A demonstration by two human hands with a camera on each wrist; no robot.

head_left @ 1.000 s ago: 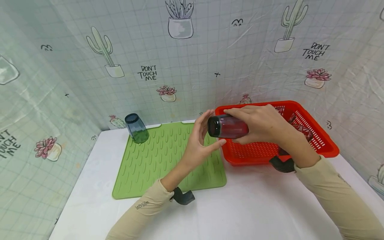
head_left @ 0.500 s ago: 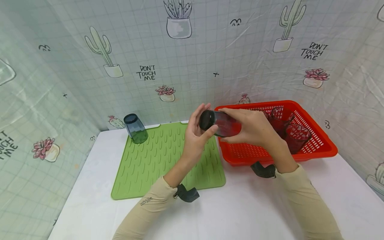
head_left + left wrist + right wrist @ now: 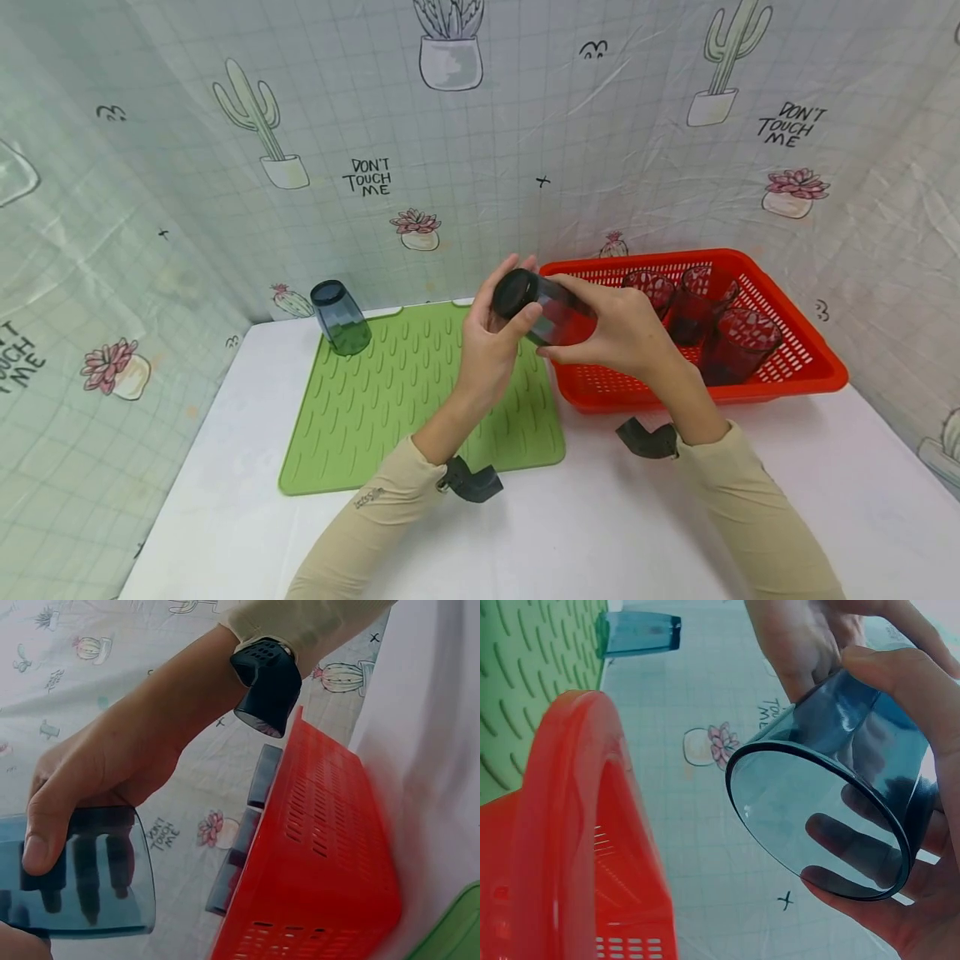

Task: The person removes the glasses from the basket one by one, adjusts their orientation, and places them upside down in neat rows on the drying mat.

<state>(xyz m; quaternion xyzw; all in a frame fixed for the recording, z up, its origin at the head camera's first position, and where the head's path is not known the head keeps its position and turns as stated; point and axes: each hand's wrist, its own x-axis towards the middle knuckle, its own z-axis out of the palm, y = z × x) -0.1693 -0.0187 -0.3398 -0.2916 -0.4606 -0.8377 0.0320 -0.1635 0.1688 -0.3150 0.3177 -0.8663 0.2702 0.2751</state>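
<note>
A dark blue-tinted drinking glass [image 3: 553, 315] is held tilted in the air between both hands, over the mat's right edge and the basket's left end. Its thick base points up and left, and its open rim faces down and right. My right hand [image 3: 633, 329] grips the glass around its body near the rim, thumb on one side and fingers on the other. At the base, my left hand [image 3: 486, 354] holds it with the thumb in front and the fingers behind. In the right wrist view, the glass's mouth [image 3: 810, 817] shows nothing inside.
A red perforated basket [image 3: 817, 358] stands at the right, with glasses [image 3: 738, 346] mouth-up at its right side. On the left lies a ridged green mat [image 3: 367, 417]. Another blue glass [image 3: 341, 317] stands upside down at its far left corner. A printed curtain [image 3: 487, 150] hangs behind the table.
My right hand has moved left with the glass and tipped its base upward. My left hand has closed around the base. The glasses in the basket have come into fuller view.
</note>
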